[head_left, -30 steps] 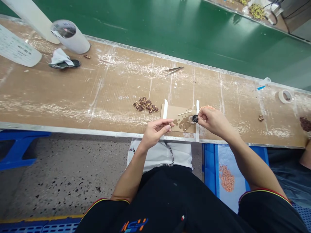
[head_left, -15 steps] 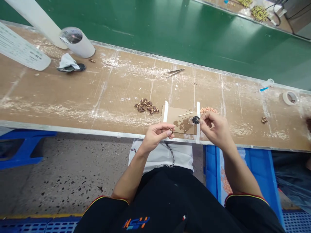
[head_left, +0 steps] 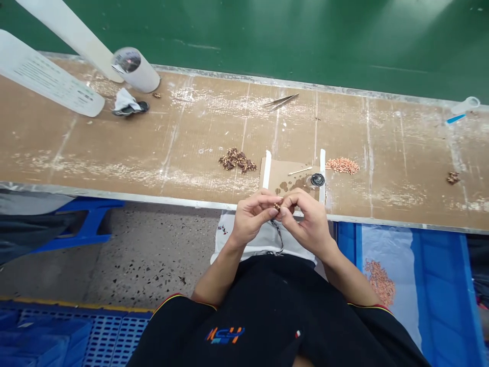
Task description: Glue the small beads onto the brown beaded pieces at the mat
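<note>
Mid-assembly at the desk [head_left: 114, 148] edge: left hand [head_left: 252, 219] and right hand [head_left: 309, 221] pinching one small brown part [head_left: 277, 207] together; brown pile [head_left: 237, 159] and copper pile [head_left: 343, 165] waiting.

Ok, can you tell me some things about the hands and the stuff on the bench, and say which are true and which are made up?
1. Both hands meet at the bench's near edge, pinching a tiny brown part between their fingertips. True: the left hand and right hand come together there.
2. The tweezers are in the right hand. False: they lie alone near the far edge of the bench.
3. A pile of small dark brown parts lies left of the cardboard pad. True.
4. The pink pile sits on the cardboard pad. False: it lies on the bench just right of it.
5. The little black round cap is held by the left hand. False: it rests on the pad.
</note>
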Action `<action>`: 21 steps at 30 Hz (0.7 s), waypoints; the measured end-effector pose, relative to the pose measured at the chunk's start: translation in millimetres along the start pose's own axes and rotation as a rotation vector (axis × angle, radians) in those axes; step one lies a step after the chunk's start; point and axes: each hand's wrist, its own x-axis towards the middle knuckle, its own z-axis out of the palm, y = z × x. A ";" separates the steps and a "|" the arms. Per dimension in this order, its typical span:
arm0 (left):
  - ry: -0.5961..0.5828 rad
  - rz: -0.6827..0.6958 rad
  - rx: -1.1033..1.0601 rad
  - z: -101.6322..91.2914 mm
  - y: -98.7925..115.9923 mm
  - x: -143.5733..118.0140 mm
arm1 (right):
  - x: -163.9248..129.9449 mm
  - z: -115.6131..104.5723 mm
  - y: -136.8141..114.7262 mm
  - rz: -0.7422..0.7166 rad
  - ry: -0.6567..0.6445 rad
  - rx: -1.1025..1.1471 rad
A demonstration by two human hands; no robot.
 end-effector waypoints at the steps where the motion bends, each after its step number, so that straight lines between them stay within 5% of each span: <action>1: 0.001 -0.006 0.009 0.8 -0.1 -0.3 | -0.1 -0.5 -0.3 -0.011 0.002 0.002; 12: -0.012 0.000 0.044 5.1 2.3 -3.2 | -4.9 -1.1 1.9 0.007 0.011 0.038; 21: -0.057 0.075 0.108 -1.4 -0.8 -5.8 | -7.7 -3.9 2.0 0.187 -0.072 0.165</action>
